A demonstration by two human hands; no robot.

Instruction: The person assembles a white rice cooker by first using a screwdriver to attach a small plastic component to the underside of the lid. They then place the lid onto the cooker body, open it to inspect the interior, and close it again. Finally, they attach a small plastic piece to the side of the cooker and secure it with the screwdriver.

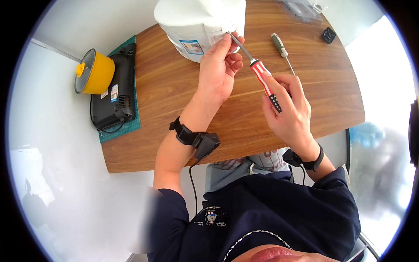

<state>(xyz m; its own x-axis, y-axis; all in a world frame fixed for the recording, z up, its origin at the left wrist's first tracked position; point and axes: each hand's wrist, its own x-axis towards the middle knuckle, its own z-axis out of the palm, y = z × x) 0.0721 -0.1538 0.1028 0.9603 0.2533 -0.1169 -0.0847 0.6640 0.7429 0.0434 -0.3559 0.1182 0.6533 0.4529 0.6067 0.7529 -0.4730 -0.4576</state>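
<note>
My right hand [288,111] grips the red-and-white screwdriver [261,75] by its handle, tip at the white rice cooker [198,22] on the wooden table [174,91]. My left hand [218,70] pinches its metal shaft near the tip; a second screwdriver [281,50] lies just beside

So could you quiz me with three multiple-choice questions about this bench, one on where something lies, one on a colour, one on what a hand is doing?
1. Where is the spare screwdriver?
A. On the wooden table, beyond the right hand
B. Inside the yellow pot
C. On the floor

2. What colour is the held screwdriver's handle?
A. Plain green
B. Red and white striped
C. Blue

3. What is the left hand doing?
A. Resting flat
B. Pinching the screwdriver's shaft near the white cooker
C. Lifting the pot

Answers: 1 A, it lies bare on the wood. 2 B, stripes show above the right hand. 3 B, fingertips close on the shaft.
</note>
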